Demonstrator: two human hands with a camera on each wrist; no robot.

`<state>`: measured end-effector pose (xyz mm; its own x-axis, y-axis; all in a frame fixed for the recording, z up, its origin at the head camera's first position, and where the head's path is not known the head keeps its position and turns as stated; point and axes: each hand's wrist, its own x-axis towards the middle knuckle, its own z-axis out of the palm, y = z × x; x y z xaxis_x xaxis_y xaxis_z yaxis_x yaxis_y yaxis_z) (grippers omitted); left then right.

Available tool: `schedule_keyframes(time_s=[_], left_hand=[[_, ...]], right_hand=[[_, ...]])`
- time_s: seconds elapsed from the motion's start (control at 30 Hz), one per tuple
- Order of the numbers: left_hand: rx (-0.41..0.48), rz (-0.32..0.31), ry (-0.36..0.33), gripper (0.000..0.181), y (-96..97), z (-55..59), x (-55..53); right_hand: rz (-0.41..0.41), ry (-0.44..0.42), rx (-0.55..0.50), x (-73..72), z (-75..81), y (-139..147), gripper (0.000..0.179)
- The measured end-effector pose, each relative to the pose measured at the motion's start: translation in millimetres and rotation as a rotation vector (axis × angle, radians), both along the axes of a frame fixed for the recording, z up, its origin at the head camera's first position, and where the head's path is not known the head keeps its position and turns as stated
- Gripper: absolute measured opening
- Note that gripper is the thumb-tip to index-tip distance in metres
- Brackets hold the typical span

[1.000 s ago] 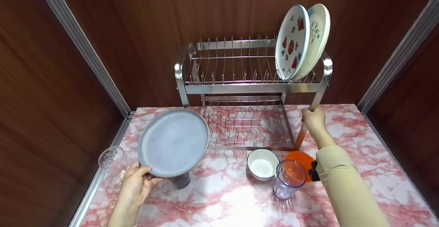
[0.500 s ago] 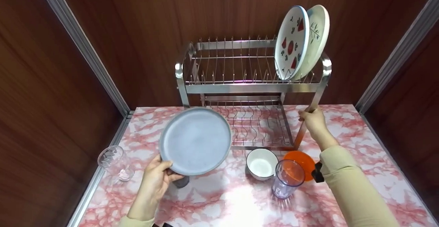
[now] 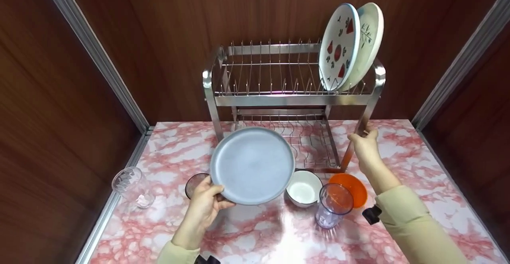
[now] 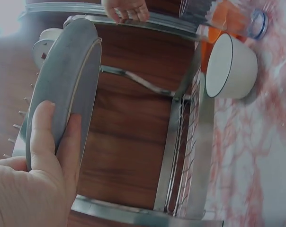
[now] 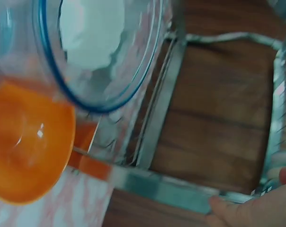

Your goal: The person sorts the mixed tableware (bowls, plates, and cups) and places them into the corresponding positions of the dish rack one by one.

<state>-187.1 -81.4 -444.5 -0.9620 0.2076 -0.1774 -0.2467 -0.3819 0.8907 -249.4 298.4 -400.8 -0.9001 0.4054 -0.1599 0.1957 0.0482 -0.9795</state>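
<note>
My left hand (image 3: 207, 200) holds a round grey plate (image 3: 253, 166) by its lower left rim, thumb on the face and fingers behind. The plate hangs in front of the dish rack, tilted toward the head camera. In the left wrist view the plate (image 4: 62, 85) shows nearly edge-on between the thumb and fingers of the left hand (image 4: 43, 156). My right hand (image 3: 365, 146) holds the right front leg of the steel dish rack (image 3: 293, 100). Thumb and fingers of the right hand (image 5: 256, 208) lie on either side of that leg in the right wrist view.
A plate with red motifs (image 3: 338, 48) and a pale green plate (image 3: 368, 44) stand in the top tier's right end. On the marbled table: white bowl (image 3: 305, 190), orange bowl (image 3: 356, 192), bluish clear cup (image 3: 332, 208), dark glass (image 3: 195, 184), clear glass (image 3: 133, 188). Wooden panels enclose the sides and back.
My left hand has carried the grey plate to the right, from the table's left side to before the rack's middle. The right hand stays at the rack leg, its fingers slightly looser.
</note>
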Motion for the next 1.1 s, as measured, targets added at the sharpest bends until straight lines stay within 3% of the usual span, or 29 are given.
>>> schedule_keyframes(time_s=[0.07, 0.17, 0.23, 0.4, 0.63, 0.77, 1.1], left_hand=[[0.012, -0.009, -0.007, 0.051, 3.9, -1.6, -0.8], [0.015, -0.015, -0.013, 0.051, 10.8, -3.7, -2.4], [0.017, -0.021, -0.01, 0.052, 15.7, -4.6, -3.4], [0.021, -0.053, 0.025, 0.053, 27.6, -6.7, -4.7], [-0.01, -0.059, -0.005, 0.051, 42.8, -9.6, -6.5], [-0.021, -0.063, -0.026, 0.053, 49.5, -12.0, -7.3], [-0.021, -0.1, -0.031, 0.053, 61.0, -14.3, -12.0]], right_hand=[[-0.009, 0.004, -0.013, 6.5, 3.2, -8, 0.066], [0.043, 0.026, -0.043, 18.5, 5.7, -20, 0.064], [0.126, 0.028, -0.088, 27.4, 4.9, -29, 0.063], [0.381, -0.057, -0.27, 47.5, -5.2, -50, 0.058], [0.621, -0.115, -0.473, 62.3, -23.4, -65, 0.032], [0.642, -0.129, -0.499, 67.1, -29.8, -65, 0.035], [0.561, -0.136, -0.482, 73.0, -29.3, -58, 0.06]])
